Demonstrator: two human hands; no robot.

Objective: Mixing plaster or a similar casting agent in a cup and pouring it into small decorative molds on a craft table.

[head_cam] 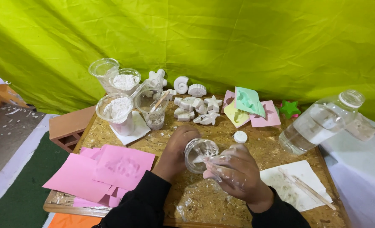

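Note:
My left hand grips a small clear plastic cup, tipped on its side with its mouth toward me and white residue inside. My right hand, wrapped in a thin clear plastic glove or film, touches the cup's rim with its fingertips. Both hands hover over the middle of a chipboard table. A white bottle cap lies just beyond the cup.
Clear cups of white powder and one with a wooden stick stand at back left. White plaster shell and starfish casts lie behind. Pink moulds left, coloured moulds and a water bottle right, sticks on paper.

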